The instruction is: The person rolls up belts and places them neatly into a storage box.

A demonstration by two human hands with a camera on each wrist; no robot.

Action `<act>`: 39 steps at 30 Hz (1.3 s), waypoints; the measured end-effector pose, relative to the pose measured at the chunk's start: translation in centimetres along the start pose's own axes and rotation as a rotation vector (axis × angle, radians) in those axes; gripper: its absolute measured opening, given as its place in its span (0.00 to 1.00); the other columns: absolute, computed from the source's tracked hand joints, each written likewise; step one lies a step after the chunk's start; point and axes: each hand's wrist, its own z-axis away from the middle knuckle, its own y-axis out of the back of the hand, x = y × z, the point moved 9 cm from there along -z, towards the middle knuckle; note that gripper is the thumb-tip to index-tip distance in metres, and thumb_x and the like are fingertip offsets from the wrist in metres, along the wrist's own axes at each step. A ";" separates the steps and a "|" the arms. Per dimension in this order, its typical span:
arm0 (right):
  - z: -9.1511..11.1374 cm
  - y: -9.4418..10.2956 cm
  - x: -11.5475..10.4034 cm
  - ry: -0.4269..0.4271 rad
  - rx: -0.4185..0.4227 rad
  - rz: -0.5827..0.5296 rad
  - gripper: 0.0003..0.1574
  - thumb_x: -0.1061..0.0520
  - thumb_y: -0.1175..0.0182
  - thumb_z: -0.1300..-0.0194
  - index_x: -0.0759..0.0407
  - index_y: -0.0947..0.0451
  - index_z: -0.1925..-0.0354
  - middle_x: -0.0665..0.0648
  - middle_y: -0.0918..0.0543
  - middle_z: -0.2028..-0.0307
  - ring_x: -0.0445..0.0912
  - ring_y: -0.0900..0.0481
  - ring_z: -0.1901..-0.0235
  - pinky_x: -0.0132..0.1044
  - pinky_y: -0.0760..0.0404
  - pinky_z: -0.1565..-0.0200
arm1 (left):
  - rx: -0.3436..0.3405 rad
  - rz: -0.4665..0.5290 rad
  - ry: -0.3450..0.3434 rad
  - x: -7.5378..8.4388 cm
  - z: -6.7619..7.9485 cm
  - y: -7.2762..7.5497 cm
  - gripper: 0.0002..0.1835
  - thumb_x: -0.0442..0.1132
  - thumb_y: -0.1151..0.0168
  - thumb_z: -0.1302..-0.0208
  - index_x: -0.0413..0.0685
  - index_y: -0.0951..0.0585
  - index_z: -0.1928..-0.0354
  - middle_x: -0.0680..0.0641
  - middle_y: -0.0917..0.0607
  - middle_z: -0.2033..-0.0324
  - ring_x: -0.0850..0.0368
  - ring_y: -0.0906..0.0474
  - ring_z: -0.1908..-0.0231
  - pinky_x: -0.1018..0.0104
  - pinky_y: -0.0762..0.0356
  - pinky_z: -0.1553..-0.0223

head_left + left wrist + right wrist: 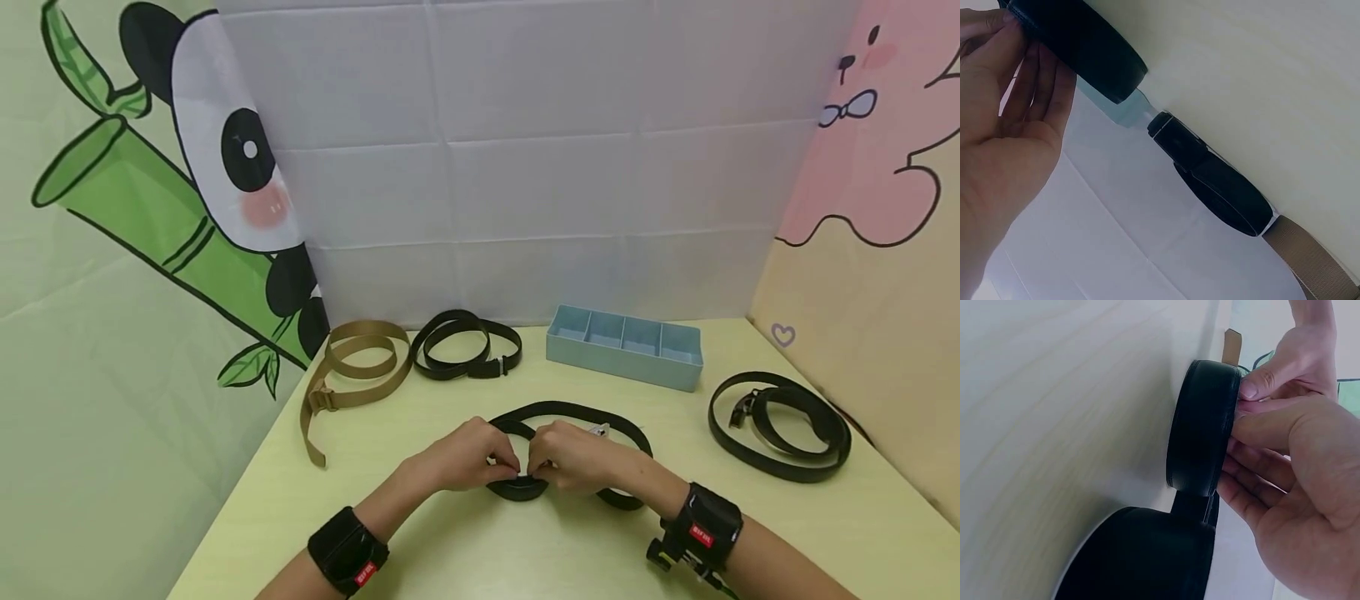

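Note:
A black belt [558,408] stands on edge on the table in front of me, partly coiled, with a small inner loop inside a wider one. My left hand [472,454] pinches the near side of the inner loop between thumb and fingers. Close beside it, my right hand [576,458] pinches the same strip. In the right wrist view, the thumbs and fingertips of both hands meet at the upper edge of the belt [1202,431]. A silvery buckle [600,430] shows partly behind my right hand. The hands cover part of the coil.
A tan webbing belt [367,397] lies loosely coiled at the back left, beside another coiled black belt [442,372]. The blue box [622,367] with several compartments stands at the back. At the right lies a further coiled black belt [795,472], near the table's edge.

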 end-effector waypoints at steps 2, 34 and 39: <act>0.1 -0.1 0.1 -0.010 -0.001 -0.012 0.11 0.66 0.34 0.34 0.53 0.08 0.65 0.47 0.11 0.66 0.37 0.17 0.62 0.29 0.19 0.56 | -0.011 0.003 0.001 -0.1 0.1 -0.3 0.04 0.35 0.27 0.38 0.54 0.07 0.66 0.60 0.10 0.69 0.80 0.22 0.68 0.76 0.19 0.65; 1.4 3.0 10.9 -0.379 -0.031 0.190 0.10 0.64 0.32 0.34 0.56 0.13 0.74 0.46 0.19 0.79 0.38 0.28 0.80 0.34 0.25 0.73 | 0.014 -0.056 -0.032 0.5 0.2 -0.4 0.04 0.39 0.27 0.36 0.55 0.06 0.66 0.62 0.10 0.70 0.82 0.22 0.67 0.83 0.24 0.64; 4.2 3.8 11.4 -0.418 -0.042 0.156 0.13 0.66 0.33 0.35 0.57 0.16 0.76 0.46 0.25 0.82 0.38 0.34 0.82 0.33 0.31 0.75 | 0.005 -0.061 -0.025 0.4 0.2 -0.2 0.04 0.38 0.27 0.36 0.54 0.06 0.65 0.61 0.10 0.69 0.81 0.22 0.67 0.83 0.24 0.64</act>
